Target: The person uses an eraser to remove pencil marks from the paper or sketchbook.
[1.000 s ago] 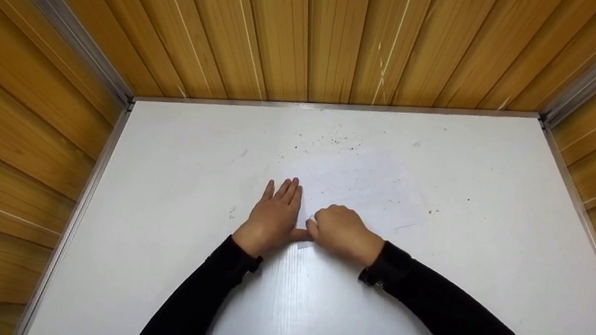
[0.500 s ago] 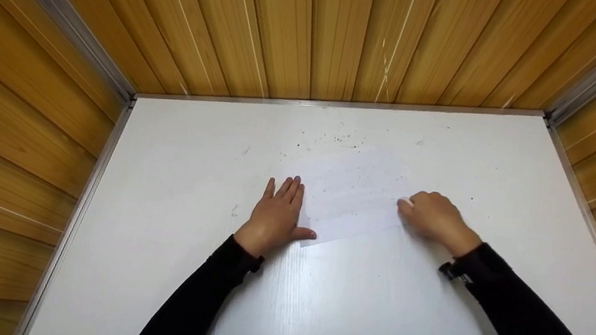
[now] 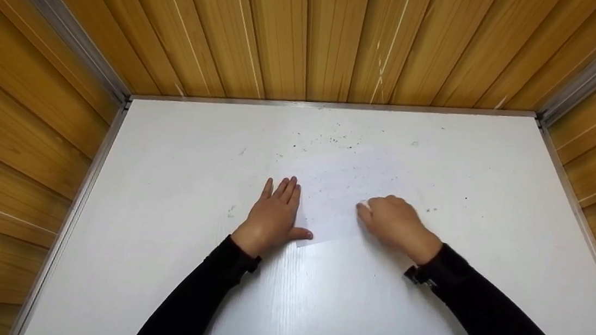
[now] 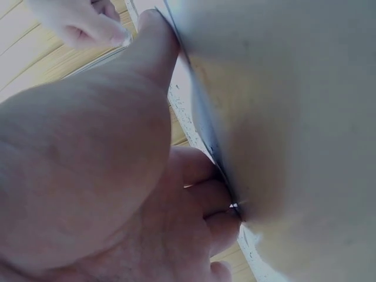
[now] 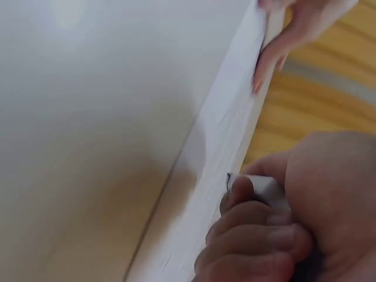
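A white sheet of paper (image 3: 333, 198) lies flat on the white table, slightly tilted, with dark specks and faint marks on it. My left hand (image 3: 271, 219) presses on its left edge, fingers straight and thumb spread to the lower left corner. Near the lower right of the sheet, my right hand (image 3: 394, 223) grips a small white block with a dark smudged end, which looks like an eraser (image 5: 265, 189). In the right wrist view the fingers curl around the eraser, hiding most of it. Its dark end is close to the paper.
The white table (image 3: 184, 151) has dark crumbs (image 3: 339, 138) scattered beyond the paper and a few to its right. Wood-patterned panels (image 3: 332, 39) with metal edging enclose the table at the back and both sides.
My right hand swept with the eraser from beside the left thumb to the sheet's right edge, then partway back left. My left hand has stayed in place on the paper.
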